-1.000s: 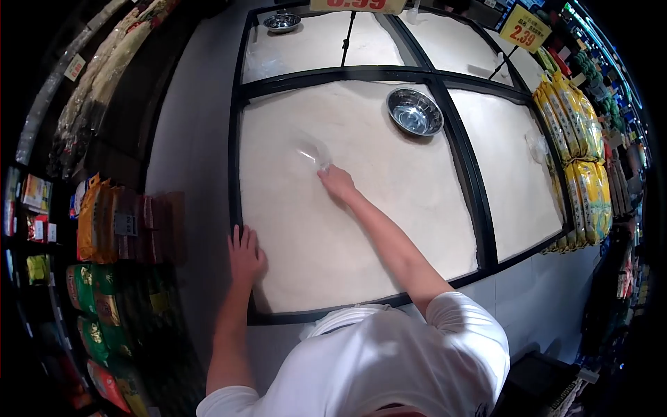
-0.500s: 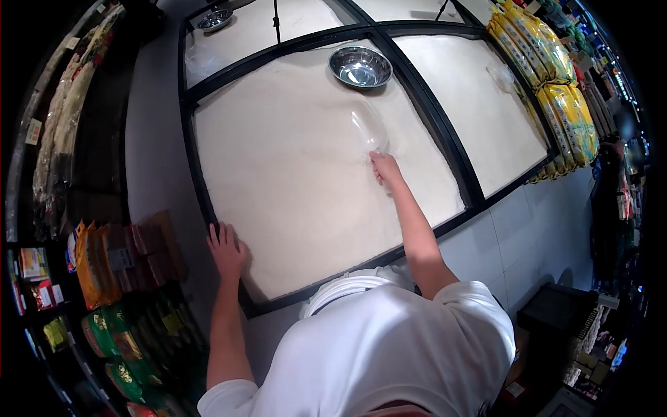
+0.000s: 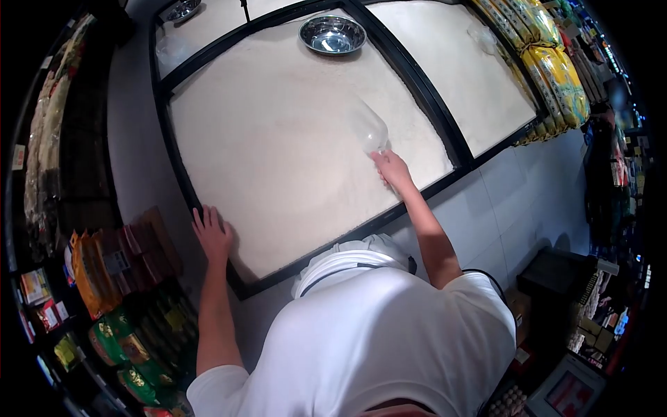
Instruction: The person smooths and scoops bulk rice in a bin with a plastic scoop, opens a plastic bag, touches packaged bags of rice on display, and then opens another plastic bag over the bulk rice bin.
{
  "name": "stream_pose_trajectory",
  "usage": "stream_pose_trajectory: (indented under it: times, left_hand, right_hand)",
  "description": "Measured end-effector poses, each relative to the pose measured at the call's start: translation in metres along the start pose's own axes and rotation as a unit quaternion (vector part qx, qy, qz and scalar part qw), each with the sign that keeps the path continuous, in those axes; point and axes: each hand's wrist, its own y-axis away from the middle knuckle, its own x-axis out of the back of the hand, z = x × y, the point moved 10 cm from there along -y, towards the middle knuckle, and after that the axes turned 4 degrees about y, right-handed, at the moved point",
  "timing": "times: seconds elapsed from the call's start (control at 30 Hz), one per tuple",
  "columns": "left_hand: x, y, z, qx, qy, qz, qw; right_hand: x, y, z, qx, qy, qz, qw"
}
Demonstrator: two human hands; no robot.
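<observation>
My right hand (image 3: 391, 169) is closed around the handle of a clear plastic scoop (image 3: 374, 131). The scoop's bowl points away from me, low over or against the pale, fine-grained bulk food (image 3: 278, 153), probably rice; contact is hard to tell. My left hand (image 3: 214, 235) rests with spread fingers on the left part of the bin's black frame (image 3: 182, 167), near its front corner. Beyond the scoop, a shiny metal bowl (image 3: 332, 36) sits on the grain at the far side of the same compartment.
Black dividers separate this compartment from others, one holding a second metal bowl (image 3: 184, 10). Stacked yellow bags (image 3: 556, 76) stand along the right side. Shelves with orange packets (image 3: 94, 271) and green bags (image 3: 132, 340) are at the left. A dark box (image 3: 556, 271) stands at right.
My right hand and the scoop have drawn back toward me, farther from the metal bowl. My left hand stays on the frame. The whole view has shifted with my head.
</observation>
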Motion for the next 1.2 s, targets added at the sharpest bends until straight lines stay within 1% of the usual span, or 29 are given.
stream_pose_trajectory:
  times: [0.07,0.1,0.17,0.2,0.23,0.27,0.33,0.37,0.47,0.6,0.67,0.73,0.8,0.93,1.07,1.13,1.2]
  left_hand:
    - [0.000,0.000,-0.001,0.000,-0.005,-0.003,1.000]
    - [-0.001,0.000,-0.001,0.000,-0.004,-0.001,1.000]
    - [-0.001,0.000,-0.002,0.001,-0.002,0.002,1.000]
    - [-0.001,-0.001,-0.002,0.000,-0.004,0.004,1.000]
    - [0.000,-0.001,-0.001,0.000,-0.005,0.006,1.000]
    - [0.001,0.000,0.000,0.000,-0.007,0.008,1.000]
    - [0.000,0.000,-0.001,0.002,-0.007,0.005,1.000]
    - [0.000,0.000,-0.001,0.003,-0.007,0.004,1.000]
    - [-0.005,0.000,-0.004,0.004,-0.015,-0.005,1.000]
    - [-0.009,0.000,-0.007,0.006,-0.011,-0.003,1.000]
    - [-0.007,-0.001,-0.007,0.007,-0.010,-0.005,1.000]
    - [-0.007,0.000,-0.007,0.005,-0.011,-0.003,1.000]
    - [-0.007,-0.001,-0.007,0.004,-0.013,0.000,1.000]
    - [-0.007,0.000,-0.008,0.006,-0.017,0.001,1.000]
    - [-0.007,-0.001,-0.008,0.008,-0.015,-0.004,1.000]
    - [-0.009,-0.001,-0.010,0.008,-0.020,-0.011,1.000]
    - [-0.009,-0.001,-0.010,0.011,-0.022,-0.018,1.000]
  right_hand:
    - [-0.043,0.023,-0.005,0.002,0.057,-0.112,0.992]
    - [-0.063,0.043,-0.018,0.013,0.084,-0.152,0.985]
    - [-0.103,0.081,-0.039,0.045,0.136,-0.248,0.958]
    - [-0.121,0.097,-0.045,0.055,0.158,-0.285,0.944]
    - [-0.136,0.110,-0.047,0.074,0.148,-0.307,0.937]
    - [-0.152,0.120,-0.041,0.076,0.156,-0.349,0.921]
    - [-0.167,0.133,-0.032,0.064,0.204,-0.383,0.899]
    - [-0.165,0.135,-0.030,0.078,0.239,-0.381,0.890]
    - [-0.147,0.123,-0.004,0.052,0.240,-0.347,0.905]
    - [-0.095,0.103,0.034,-0.028,0.121,-0.305,0.944]
    - [-0.069,0.092,0.045,-0.039,0.074,-0.290,0.953]
    - [-0.046,0.082,0.054,-0.054,0.045,-0.271,0.960]
    - [-0.022,0.075,0.059,-0.081,0.034,-0.250,0.964]
    - [0.020,0.050,0.073,-0.104,0.016,-0.196,0.975]
    - [0.068,0.022,0.083,-0.107,0.002,-0.122,0.987]
    - [0.093,0.008,0.091,-0.122,0.000,-0.047,0.991]
    - [0.112,0.004,0.085,-0.087,0.017,0.017,0.996]
